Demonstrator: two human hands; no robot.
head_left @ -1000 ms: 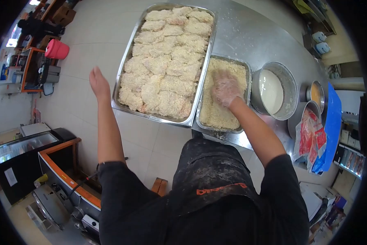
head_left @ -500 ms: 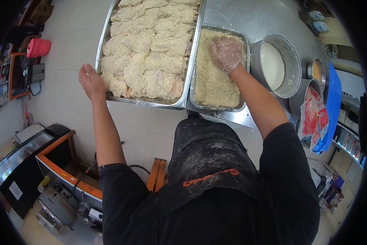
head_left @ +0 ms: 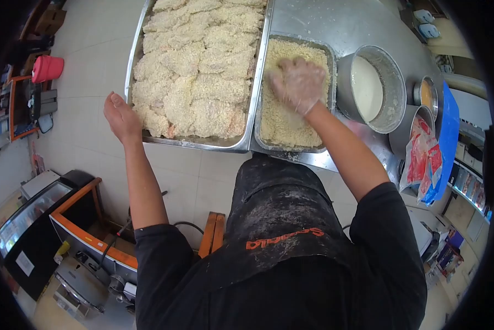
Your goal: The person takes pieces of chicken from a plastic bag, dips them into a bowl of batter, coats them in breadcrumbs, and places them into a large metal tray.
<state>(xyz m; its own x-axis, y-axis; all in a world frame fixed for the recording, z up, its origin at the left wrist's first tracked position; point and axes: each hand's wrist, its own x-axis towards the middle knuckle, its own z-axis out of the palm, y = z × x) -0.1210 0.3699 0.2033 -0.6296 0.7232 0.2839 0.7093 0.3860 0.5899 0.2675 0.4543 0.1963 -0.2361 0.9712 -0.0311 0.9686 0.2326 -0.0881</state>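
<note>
My left hand (head_left: 122, 117) is bare and rests beside the left edge of a large metal tray (head_left: 203, 144). Its fingers are pressed together, and whether anything is in them is hidden. Rows of crumb-coated pieces (head_left: 195, 77) fill that tray. My right hand (head_left: 299, 82), in a clear plastic glove, lies over a smaller tray (head_left: 287, 148) of pale crumbs (head_left: 291, 124). Its fingers are spread over the crumbs, somewhat blurred, with nothing visible in them.
Right of the crumbs stands a deep metal pot (head_left: 393, 88) with white liquid (head_left: 366, 88). Beyond it are a small bowl of orange liquid (head_left: 426, 94) and another pot holding a red and white bag (head_left: 421, 159). An orange-edged counter (head_left: 87, 237) stands lower left.
My right hand has moved slightly left and down over the crumbs, its fingers more spread. My left hand has shifted slightly down beside the big tray.
</note>
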